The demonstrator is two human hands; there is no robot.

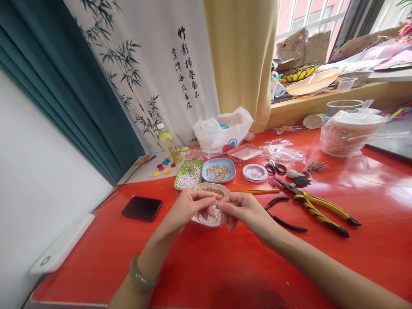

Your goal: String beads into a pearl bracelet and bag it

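My left hand (189,206) and my right hand (243,210) meet above a small white dish (210,221) of beads on the red table (225,266). Both hands pinch their fingertips together, almost touching each other. What they pinch is too small to make out; a few beads show between them. A green bangle (141,279) sits on my left wrist. Behind the dish stand a blue tray (219,170) of gold beads and a green tray (189,174) of white beads.
Yellow-handled pliers (318,208), black-handled pliers (283,212), scissors (276,167) and a cord spool (255,173) lie to the right. A black phone (142,208) lies left. A bottle (170,145), a white plastic bag (222,131) and a wrapped bowl (349,133) stand further back.
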